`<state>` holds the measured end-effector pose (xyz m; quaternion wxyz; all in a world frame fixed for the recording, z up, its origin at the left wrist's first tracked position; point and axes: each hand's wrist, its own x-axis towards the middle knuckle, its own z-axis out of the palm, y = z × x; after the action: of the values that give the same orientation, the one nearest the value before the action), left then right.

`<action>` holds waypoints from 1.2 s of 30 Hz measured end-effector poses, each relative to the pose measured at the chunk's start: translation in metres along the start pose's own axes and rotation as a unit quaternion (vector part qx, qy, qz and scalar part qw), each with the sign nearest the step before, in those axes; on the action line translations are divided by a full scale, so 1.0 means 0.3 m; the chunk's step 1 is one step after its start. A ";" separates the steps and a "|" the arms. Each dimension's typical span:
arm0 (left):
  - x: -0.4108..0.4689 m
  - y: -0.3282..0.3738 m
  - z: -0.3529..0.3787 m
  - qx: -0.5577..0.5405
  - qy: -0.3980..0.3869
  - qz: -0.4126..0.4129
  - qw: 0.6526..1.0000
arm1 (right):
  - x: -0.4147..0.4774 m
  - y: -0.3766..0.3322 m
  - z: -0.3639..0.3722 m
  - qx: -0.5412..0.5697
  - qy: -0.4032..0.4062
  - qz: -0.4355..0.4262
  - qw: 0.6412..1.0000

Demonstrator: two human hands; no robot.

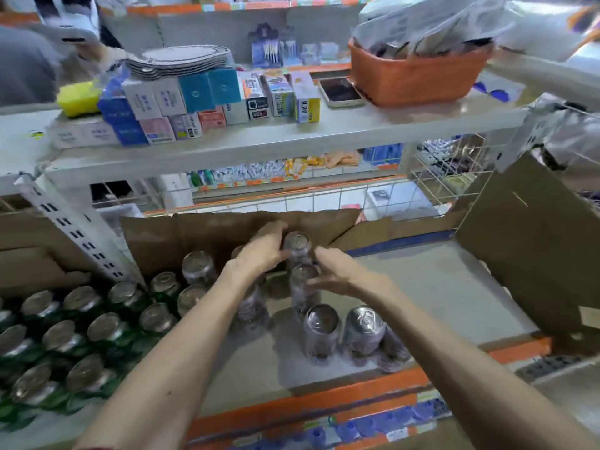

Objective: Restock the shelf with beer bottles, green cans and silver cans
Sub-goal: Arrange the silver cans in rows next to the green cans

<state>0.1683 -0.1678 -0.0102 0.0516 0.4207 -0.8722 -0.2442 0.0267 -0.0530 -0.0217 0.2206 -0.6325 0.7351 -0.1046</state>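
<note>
- Green cans (81, 336): upright in rows at the left end of the shelf (438, 287), reaching toward its front edge.
- Silver cans (321, 332): upright at mid-shelf, lined from near the front edge back to the cardboard (211, 232) along the back edge.
- Left hand (263, 251): fingers curled round the rear silver can (297, 243), just beside the cardboard.
- Right hand (334, 274): fingers lie against the second silver can (302, 287); whether they clasp it cannot be told.
</note>
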 end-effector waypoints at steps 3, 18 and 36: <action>0.040 0.031 0.023 0.003 -0.026 -0.029 0.999 | 0.014 0.014 0.049 0.000 -0.036 -0.026 0.999; 0.019 0.092 0.068 -0.077 0.024 -0.092 0.993 | -0.001 0.053 0.031 0.131 0.037 -0.049 0.989; -0.345 0.158 -0.470 -0.226 0.247 0.008 0.942 | -0.165 -0.293 -0.405 0.060 0.211 -0.061 0.974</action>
<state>0.2427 -0.1181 0.1473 0.3607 0.4382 -0.7572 -0.3232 0.0539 -0.0354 0.1329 0.0907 -0.6256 0.7173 -0.2930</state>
